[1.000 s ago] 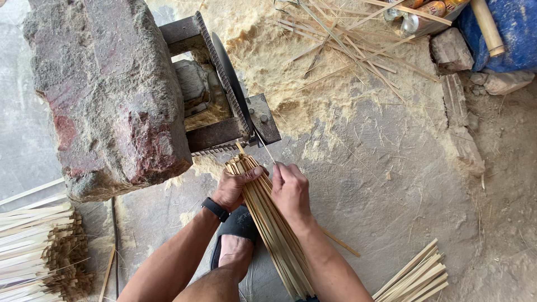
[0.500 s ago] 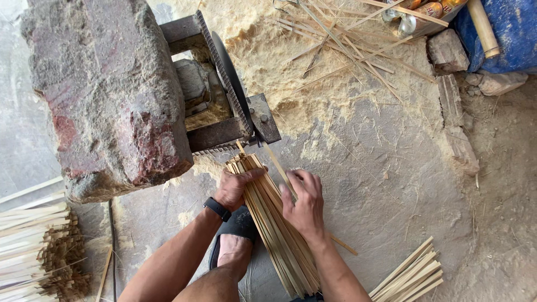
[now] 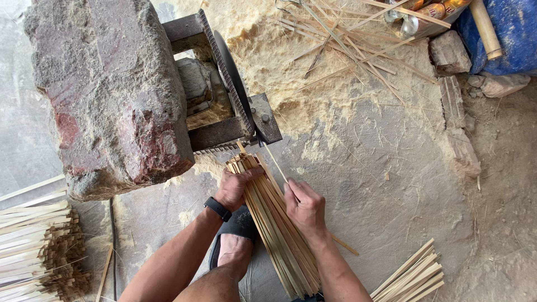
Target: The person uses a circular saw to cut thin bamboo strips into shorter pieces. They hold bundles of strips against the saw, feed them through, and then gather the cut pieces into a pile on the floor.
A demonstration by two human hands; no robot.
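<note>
I see my right hand (image 3: 305, 208) has now pinched one thin strip (image 3: 275, 163) away from the bundle (image 3: 274, 223), toward the blade (image 3: 232, 84); my left hand (image 3: 235, 187) clasps the bundle closed.

Ground: bare concrete floor (image 3: 391, 201), grey, dusted with pale sawdust (image 3: 291, 67), thickest at top centre. Large rough stone block (image 3: 112, 95) upper left, reddish patches. Broken bricks (image 3: 450, 53) and a blue tarp (image 3: 514, 33) upper right. Even daylight, soft shadows.
</note>
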